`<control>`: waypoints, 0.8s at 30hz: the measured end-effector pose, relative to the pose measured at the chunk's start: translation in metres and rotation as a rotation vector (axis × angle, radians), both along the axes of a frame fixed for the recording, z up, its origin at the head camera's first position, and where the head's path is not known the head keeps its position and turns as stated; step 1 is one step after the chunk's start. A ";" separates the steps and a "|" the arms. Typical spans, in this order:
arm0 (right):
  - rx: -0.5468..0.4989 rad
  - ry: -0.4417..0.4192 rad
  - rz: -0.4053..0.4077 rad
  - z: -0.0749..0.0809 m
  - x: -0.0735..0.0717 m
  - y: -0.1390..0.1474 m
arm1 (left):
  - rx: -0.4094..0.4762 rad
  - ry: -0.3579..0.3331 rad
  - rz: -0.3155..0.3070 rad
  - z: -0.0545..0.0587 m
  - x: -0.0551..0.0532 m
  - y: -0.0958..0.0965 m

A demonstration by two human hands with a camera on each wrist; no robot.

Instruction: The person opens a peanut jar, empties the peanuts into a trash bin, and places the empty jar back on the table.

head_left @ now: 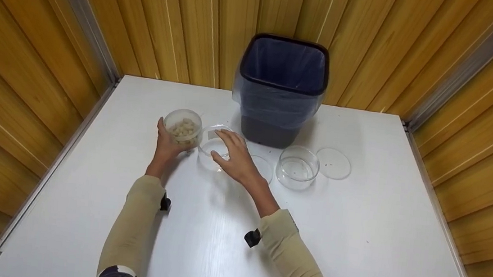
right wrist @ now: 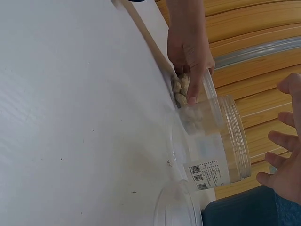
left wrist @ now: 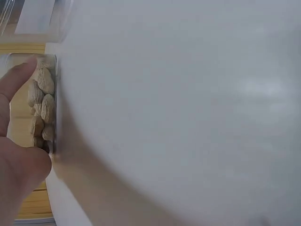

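Note:
My left hand grips a clear round tub of unshelled peanuts, at the left of the table. In the left wrist view its fingers press along the wall, with the peanuts showing through. Just right of that tub stands a clear round jar, whose threaded rim faces up and whose printed label shows in the right wrist view. My right hand hovers beside the jar's mouth, fingers spread and apart from it, holding nothing.
A dark bin with a blue liner stands at the table's back edge. Right of centre sits a second clear jar. Thin clear discs lie flat: one disc beyond it, another disc near my right wrist. Wood-look panels enclose the table.

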State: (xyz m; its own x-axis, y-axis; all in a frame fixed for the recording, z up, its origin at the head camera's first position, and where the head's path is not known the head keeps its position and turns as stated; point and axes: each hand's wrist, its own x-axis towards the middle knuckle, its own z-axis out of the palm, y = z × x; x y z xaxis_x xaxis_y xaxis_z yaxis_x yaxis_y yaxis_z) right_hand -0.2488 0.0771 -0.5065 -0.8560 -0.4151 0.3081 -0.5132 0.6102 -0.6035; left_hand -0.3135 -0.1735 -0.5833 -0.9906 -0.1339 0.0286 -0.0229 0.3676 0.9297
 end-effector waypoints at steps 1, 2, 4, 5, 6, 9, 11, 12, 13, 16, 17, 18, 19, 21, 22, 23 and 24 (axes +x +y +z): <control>-0.006 -0.002 -0.007 -0.001 0.000 0.000 | 0.017 0.007 0.004 -0.001 -0.002 0.002; -0.012 -0.001 -0.015 -0.002 0.001 0.001 | 0.028 0.010 0.009 -0.001 -0.003 0.003; -0.020 -0.006 -0.030 -0.006 0.002 0.001 | 0.048 0.017 0.021 -0.003 -0.004 0.004; -0.026 -0.006 -0.037 -0.007 0.002 0.001 | 0.057 0.020 0.029 -0.004 -0.004 0.005; -0.034 -0.013 -0.041 -0.009 0.003 0.000 | 0.071 0.025 0.036 -0.005 -0.004 0.005; -0.050 -0.026 -0.042 -0.013 0.006 -0.002 | 0.088 0.033 0.059 -0.007 -0.002 0.006; -0.058 -0.025 -0.038 -0.015 0.008 -0.005 | 0.090 0.037 0.072 -0.008 -0.001 0.005; -0.061 -0.022 -0.035 -0.015 0.008 -0.006 | 0.086 0.038 0.077 -0.009 -0.001 0.005; -0.060 -0.012 -0.034 -0.016 0.009 -0.007 | 0.072 0.038 0.084 -0.008 0.000 0.005; -0.061 0.010 -0.040 -0.015 0.009 -0.010 | 0.024 0.038 0.117 -0.006 -0.001 0.005; -0.060 0.013 -0.046 -0.014 0.008 -0.011 | 0.000 0.034 0.128 -0.005 -0.002 0.005; -0.062 0.017 -0.052 -0.013 0.008 -0.011 | -0.020 0.029 0.139 -0.003 -0.002 0.005; -0.061 0.017 -0.058 -0.012 0.008 -0.011 | -0.036 0.024 0.148 -0.002 -0.003 0.004; -0.058 0.017 -0.067 -0.010 0.008 -0.011 | -0.035 0.010 0.159 0.000 -0.003 0.004; -0.057 0.018 -0.070 -0.009 0.007 -0.010 | -0.016 0.013 0.159 0.000 -0.004 0.004; -0.059 0.020 -0.071 -0.009 0.007 -0.010 | 0.008 0.014 0.154 0.001 -0.004 0.003; -0.062 0.021 -0.072 -0.008 0.007 -0.010 | 0.037 0.014 0.150 0.001 -0.003 0.003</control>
State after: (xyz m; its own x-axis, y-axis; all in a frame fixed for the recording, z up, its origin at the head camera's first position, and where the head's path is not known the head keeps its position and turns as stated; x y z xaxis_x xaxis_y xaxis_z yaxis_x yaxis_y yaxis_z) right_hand -0.2417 0.0675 -0.5148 -0.8762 -0.3323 0.3491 -0.4819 0.6082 -0.6308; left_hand -0.3165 -0.1703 -0.5822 -0.9589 -0.2815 0.0345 -0.0618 0.3262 0.9433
